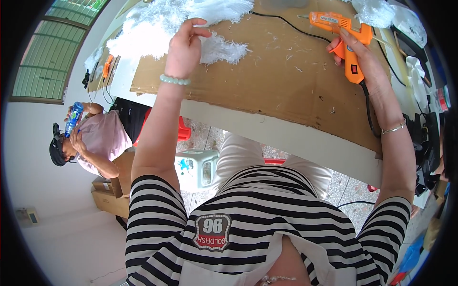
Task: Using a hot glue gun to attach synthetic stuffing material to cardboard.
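Observation:
My right hand (355,50) grips an orange hot glue gun (330,20) by its handle, one finger at the trigger. The gun's nozzle points left, a translucent glue stick juts from its back, and a black cord hangs from the handle. My left hand (187,43) hovers at the near edge of a bright white heap of fluffy fringed material (148,33). Its fingers are loosely bent and apart, and I see nothing between them. A smaller tuft of white fringe (222,50) lies just right of that hand. Underneath is a brown cardboard sheet (286,86) with scattered white threads.
A black cable (291,25) crosses the cardboard's far side. Clear plastic bags (377,13) lie far right. At left, another person (102,138) holds a blue bottle (74,117); a second orange glue gun (107,66) rests nearby. A pale stool (195,169) stands below the white table edge (267,136).

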The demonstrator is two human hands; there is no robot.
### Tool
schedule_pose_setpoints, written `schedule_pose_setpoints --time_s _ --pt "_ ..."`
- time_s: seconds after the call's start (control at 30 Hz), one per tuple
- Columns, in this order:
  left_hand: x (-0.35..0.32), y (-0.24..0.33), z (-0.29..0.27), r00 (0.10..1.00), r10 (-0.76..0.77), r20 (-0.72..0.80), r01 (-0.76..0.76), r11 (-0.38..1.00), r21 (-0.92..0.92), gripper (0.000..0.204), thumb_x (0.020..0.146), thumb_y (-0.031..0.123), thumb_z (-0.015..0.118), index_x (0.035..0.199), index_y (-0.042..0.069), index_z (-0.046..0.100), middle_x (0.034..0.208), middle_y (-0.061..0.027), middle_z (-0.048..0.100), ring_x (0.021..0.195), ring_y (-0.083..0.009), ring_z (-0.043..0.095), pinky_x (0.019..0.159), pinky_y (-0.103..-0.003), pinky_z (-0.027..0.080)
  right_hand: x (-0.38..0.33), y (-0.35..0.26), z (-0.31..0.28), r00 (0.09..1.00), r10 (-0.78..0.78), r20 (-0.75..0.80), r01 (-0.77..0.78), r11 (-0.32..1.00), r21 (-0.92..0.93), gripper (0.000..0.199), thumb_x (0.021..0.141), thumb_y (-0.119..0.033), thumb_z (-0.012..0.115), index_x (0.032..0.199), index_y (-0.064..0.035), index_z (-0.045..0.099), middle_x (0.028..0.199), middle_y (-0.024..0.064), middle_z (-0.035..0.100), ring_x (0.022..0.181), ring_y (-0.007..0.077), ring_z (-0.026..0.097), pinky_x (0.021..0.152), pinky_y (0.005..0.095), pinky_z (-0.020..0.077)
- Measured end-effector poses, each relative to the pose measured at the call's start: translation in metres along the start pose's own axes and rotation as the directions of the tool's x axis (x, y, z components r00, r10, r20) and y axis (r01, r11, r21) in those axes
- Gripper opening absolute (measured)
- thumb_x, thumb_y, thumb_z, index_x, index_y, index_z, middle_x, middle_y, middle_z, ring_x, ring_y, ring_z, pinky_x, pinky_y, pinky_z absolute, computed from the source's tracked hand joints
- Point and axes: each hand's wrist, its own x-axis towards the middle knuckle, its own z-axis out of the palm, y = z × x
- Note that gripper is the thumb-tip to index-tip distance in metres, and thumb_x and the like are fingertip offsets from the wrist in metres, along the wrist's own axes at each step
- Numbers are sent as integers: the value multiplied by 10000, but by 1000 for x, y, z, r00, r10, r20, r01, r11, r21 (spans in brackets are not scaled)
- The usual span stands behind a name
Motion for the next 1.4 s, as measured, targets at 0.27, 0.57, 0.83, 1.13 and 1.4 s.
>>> schedule_pose_setpoints --time_s 0.27,0.57,0.83,1.13,1.4 --pt "2 -16 9 969 114 221 -153 974 168 482 859 -100 417 1231 116 634 939 -68 752 818 -142 671 768 -280 526 1 1 -1 1000 -24 16 24 1000 -2 456 980 -495 583 888 -62 693 778 5 633 647 78 536 608 239 452" --pt "3 -16 3 955 87 284 -128 984 126 465 861 -125 414 1210 64 658 957 -71 740 905 -124 653 842 -264 507 1 -2 0 1000 14 24 -14 1000 15 454 985 -491 579 887 -60 687 799 16 642 645 90 526 620 250 461" --pt "32 -47 -18 997 -68 42 73 990 -120 487 851 -103 454 1237 98 671 993 -64 740 959 -158 666 867 -281 519 2 -1 0 1000 2 29 -3 1000 28 455 983 -493 581 900 -58 685 816 19 652 649 92 529 619 252 463" --pt "18 -34 -1 994 -36 101 36 999 7 506 833 -123 448 1224 95 684 889 -39 701 872 -116 652 792 -249 505 4 2 -6 998 27 53 -28 999 16 433 990 -476 578 936 -57 670 868 42 671 672 110 537 665 264 454" --pt "22 -38 3 975 22 221 -44 995 94 468 850 -62 479 1186 158 719 864 -72 700 770 -137 627 739 -277 521 2 1 -3 1000 3 27 -3 1000 7 453 985 -495 579 900 -62 684 819 14 648 648 87 528 626 251 463"
